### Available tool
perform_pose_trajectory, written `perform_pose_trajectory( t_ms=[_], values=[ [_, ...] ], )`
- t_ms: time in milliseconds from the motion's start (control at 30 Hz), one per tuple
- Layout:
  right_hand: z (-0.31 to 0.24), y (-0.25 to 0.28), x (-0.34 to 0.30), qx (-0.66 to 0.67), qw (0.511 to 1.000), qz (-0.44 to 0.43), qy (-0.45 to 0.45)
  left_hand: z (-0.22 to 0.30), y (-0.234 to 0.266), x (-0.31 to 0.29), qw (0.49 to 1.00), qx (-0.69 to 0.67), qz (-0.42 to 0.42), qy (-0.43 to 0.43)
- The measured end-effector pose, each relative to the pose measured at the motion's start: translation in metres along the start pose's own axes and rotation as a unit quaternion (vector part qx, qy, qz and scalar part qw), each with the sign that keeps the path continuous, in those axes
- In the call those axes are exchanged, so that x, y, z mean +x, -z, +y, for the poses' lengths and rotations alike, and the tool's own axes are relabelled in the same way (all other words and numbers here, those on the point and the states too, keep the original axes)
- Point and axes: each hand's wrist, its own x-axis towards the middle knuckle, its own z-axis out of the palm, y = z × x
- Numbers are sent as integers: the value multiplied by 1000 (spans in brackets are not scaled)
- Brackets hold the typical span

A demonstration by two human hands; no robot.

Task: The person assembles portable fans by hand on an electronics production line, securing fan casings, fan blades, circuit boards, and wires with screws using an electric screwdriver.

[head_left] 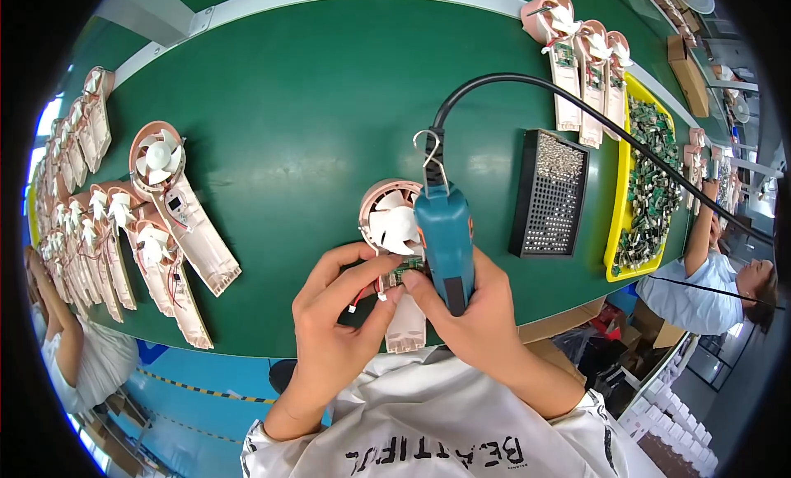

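A pink handheld fan half-shell (pixel 405 334) with white blades (pixel 394 229) lies on the table in front of me. My left hand (pixel 344 313) pinches a small green circuit board (pixel 404 270) over the shell's handle; thin wires with a white plug hang by its fingers. My right hand (pixel 474 309) is wrapped round a blue electric screwdriver (pixel 445 239), and its thumb touches the board's right side. The screwdriver hides part of the fan head. A metal hook and a black cable (pixel 527 78) come off its far end. Its tip is hidden.
A black screw tray (pixel 548 194) and a yellow bin (pixel 616 231) of circuit boards stand to the right. Several fan shells (pixel 589 82) lie at the far right; more (pixel 185 210) fill the left side. The cable arches over the right side. Other people sit at both ends.
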Motion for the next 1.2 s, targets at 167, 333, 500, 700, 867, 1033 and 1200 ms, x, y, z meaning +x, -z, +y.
perform_pose_trajectory(
  t_ms=[167, 333, 500, 700, 867, 1033, 1200],
  values=[
    [2, 6, -1, -7, 1000, 2, 30, -8, 0, -2, 1000, -2, -30, 6],
    [6, 66, -24, 281, 959, -9, 29, -5, 0, -1, 992, -104, -8, 77],
    [-4, 122, 4, 340, 869, 138, 331, 3, -30, 16, 990, -115, -30, 76],
    [-13, 148, 56, 241, 783, 81, 567, 12, -67, 39, 993, -98, -50, 45],
    [-16, 148, 69, 274, 804, 18, 527, 14, -69, 41, 994, -79, -54, 59],
    [-10, 149, 76, 269, 803, 13, 531, 12, -67, 41, 994, -77, -50, 54],
    [-10, 151, 79, 266, 812, -5, 519, 11, -67, 41, 994, -79, -46, 52]
  ],
)
